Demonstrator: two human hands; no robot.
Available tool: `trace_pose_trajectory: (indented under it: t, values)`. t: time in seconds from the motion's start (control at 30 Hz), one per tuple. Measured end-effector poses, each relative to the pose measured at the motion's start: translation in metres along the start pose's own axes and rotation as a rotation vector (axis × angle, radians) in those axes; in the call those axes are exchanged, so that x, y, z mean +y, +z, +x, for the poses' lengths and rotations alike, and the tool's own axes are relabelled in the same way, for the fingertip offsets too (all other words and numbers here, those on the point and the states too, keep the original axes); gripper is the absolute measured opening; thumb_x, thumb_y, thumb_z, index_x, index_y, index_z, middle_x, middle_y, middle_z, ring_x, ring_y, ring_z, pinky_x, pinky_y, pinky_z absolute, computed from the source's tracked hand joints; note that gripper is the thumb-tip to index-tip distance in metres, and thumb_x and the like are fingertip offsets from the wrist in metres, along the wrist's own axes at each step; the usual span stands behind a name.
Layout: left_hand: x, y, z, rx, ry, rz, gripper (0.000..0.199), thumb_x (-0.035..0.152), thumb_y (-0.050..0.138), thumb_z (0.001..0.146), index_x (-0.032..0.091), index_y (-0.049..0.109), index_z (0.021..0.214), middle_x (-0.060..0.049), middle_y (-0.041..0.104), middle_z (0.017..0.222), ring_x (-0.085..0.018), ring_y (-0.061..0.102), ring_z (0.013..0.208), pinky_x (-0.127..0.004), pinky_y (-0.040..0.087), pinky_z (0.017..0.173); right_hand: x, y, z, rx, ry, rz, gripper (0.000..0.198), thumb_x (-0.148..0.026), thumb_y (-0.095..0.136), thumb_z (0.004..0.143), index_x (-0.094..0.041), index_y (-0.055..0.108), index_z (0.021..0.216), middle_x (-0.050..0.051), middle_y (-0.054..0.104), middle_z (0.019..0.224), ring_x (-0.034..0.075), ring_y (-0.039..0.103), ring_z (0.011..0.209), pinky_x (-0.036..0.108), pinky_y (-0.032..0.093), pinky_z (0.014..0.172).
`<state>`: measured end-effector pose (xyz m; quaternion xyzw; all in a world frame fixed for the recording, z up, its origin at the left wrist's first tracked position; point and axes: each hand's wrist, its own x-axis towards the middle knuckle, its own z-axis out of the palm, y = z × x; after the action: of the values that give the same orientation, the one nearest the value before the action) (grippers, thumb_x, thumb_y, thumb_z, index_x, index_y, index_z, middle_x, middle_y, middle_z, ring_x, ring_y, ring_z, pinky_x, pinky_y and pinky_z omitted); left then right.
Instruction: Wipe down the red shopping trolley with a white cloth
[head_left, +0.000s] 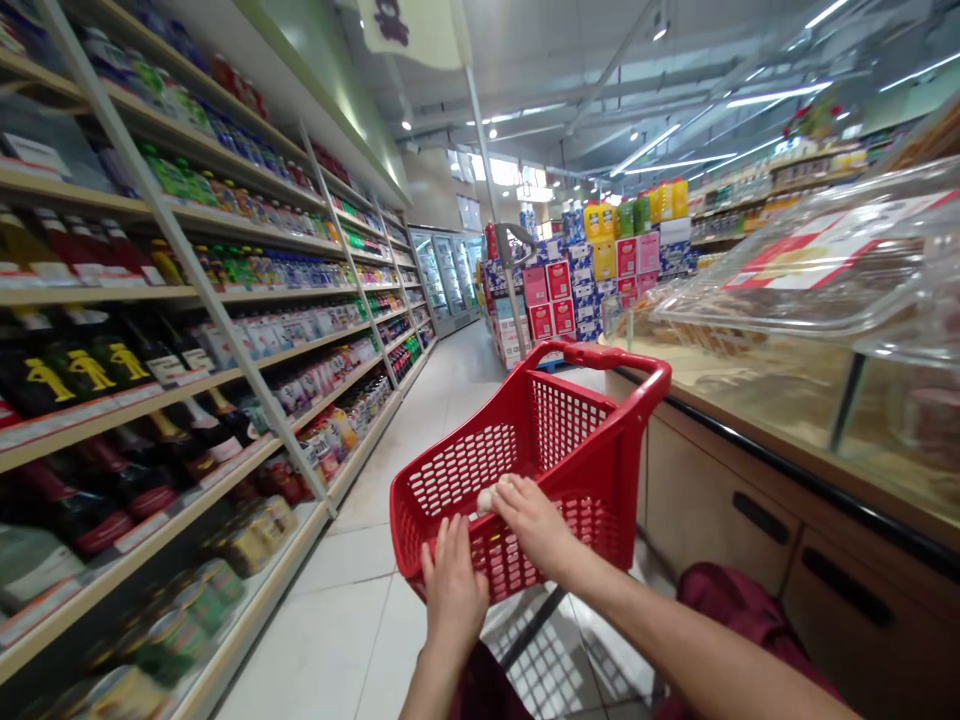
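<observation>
A red plastic shopping cart (461,470) with perforated walls stands in front of me, its handle on the far side. My right hand (529,520) is closed over the near rim, with a crumpled white cloth or tissue (487,497) showing at its fingertips. Lower and to its left, my left hand (455,580) rests against the cart's near wall. Its fingers are stretched out over the rim, and I see nothing held in them. White bits show inside the basket near the fingers, too small to name.
Tall shelves (277,345) of bottles and cans line the left side. A wooden counter (720,500) with clear-lidded food packs (817,260) runs along the right. Stacked boxes (551,300), a grey pole and glass-door fridges (444,275) stand farther ahead. Tiled floor (337,600) runs between.
</observation>
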<state>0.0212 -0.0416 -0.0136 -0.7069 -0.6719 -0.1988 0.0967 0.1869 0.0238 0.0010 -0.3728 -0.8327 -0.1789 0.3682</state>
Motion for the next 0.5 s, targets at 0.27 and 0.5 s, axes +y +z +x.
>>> trace_pose_trajectory:
  t: [0.27, 0.5]
  values:
    - [0.025, 0.014, 0.008, 0.122, 0.086, 0.037, 0.056, 0.006, 0.037, 0.068, 0.006, 0.035, 0.125, -0.015, 0.038, 0.132, -0.024, 0.026, 0.126, -0.049, 0.019, 0.102, 0.066, -0.032, -0.024, 0.103, 0.104, -0.159, 0.035, -0.012, 0.032, 0.087, -0.016, 0.050, 0.117, 0.007, 0.052, 0.120, 0.020, 0.035, 0.120, 0.040, 0.038, 0.096]
    - [0.036, 0.022, 0.023, 0.114, 0.197, -0.005, 0.055, 0.008, 0.038, 0.066, 0.010, 0.040, 0.122, -0.012, 0.050, 0.122, -0.022, 0.041, 0.115, -0.046, 0.022, 0.099, 0.145, -0.066, -0.005, 0.138, 0.183, -0.126, 0.034, -0.006, 0.035, 0.083, -0.013, 0.059, 0.106, 0.010, 0.056, 0.115, 0.022, 0.039, 0.118, 0.042, 0.035, 0.098]
